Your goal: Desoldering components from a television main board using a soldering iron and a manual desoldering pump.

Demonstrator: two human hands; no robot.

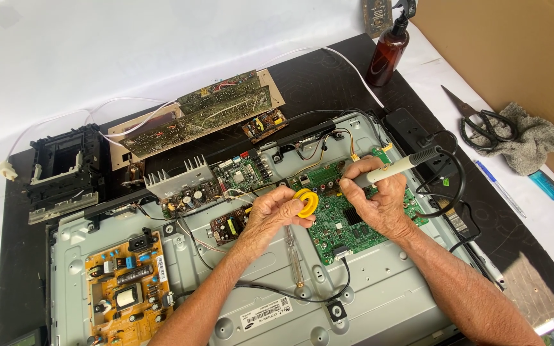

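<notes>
A person's right hand [385, 195] closes its grip on a soldering iron [400, 166], tip down on the green board [341, 214] just beneath the knuckles. The left hand [276, 214] pinches a yellow solder spool [306, 202], held just left of the iron. Good work here likely calls for a steady tip and solder fed sparingly to one joint, wrists braced on the grey chassis [379, 288]. A yellow power board [126, 285] lies well left of both hands. The chassis rests on a black tabletop [14, 256]; beyond the right hand sit a brown bottle [387, 51], scissors [479, 122] and a rag [533, 144] on white cloth.
</notes>
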